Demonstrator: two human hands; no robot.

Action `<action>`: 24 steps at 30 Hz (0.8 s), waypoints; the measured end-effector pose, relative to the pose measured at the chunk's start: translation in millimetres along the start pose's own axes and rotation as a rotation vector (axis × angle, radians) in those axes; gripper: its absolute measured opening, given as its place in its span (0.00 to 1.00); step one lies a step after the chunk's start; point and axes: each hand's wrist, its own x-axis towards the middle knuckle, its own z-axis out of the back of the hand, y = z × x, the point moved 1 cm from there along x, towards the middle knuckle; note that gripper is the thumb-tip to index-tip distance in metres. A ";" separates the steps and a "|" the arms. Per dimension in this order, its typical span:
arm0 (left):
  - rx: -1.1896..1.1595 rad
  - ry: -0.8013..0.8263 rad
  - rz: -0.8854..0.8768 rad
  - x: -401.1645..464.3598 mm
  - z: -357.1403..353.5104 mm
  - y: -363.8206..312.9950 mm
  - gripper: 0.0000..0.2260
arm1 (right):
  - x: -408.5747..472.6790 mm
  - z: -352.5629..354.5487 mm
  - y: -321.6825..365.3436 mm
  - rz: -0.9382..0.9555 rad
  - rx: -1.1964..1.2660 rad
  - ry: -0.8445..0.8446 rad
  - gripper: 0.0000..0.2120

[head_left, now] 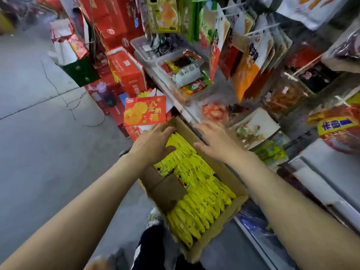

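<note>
An open cardboard box (220, 227) stands on the floor beside a shop shelf, packed with several rows of yellow snack packets (198, 191). My left hand (155, 143) reaches over the box's far left corner, its fingers on the flap edge and its thumb over the packets. My right hand (216, 139) hovers over the box's right wall with its fingers spread and straight, holding nothing. A brown cardboard flap (167, 190) lies folded inward over part of the packets.
A shelf edge (175, 98) runs diagonally on the right, with trays of small snacks (185, 73) and hanging snack bags (251, 61) above. Red gift boxes (126, 71) and an orange-red carton (145, 111) are stacked beyond the box. Grey concrete floor (39, 133) lies to the left.
</note>
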 end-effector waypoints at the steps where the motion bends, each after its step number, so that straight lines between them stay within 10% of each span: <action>1: -0.015 0.035 -0.002 8.7 -14.9 7.6 0.29 | 7.7 -14.8 -5.9 -0.019 0.001 0.026 0.29; 12: -0.106 0.471 0.043 76.5 -188.7 113.3 0.30 | 75.7 -191.4 -26.3 -0.314 0.217 0.374 0.28; 24: -0.134 0.560 -0.074 107.9 -287.3 169.3 0.33 | 135.3 -299.1 -6.3 -0.528 0.480 0.415 0.23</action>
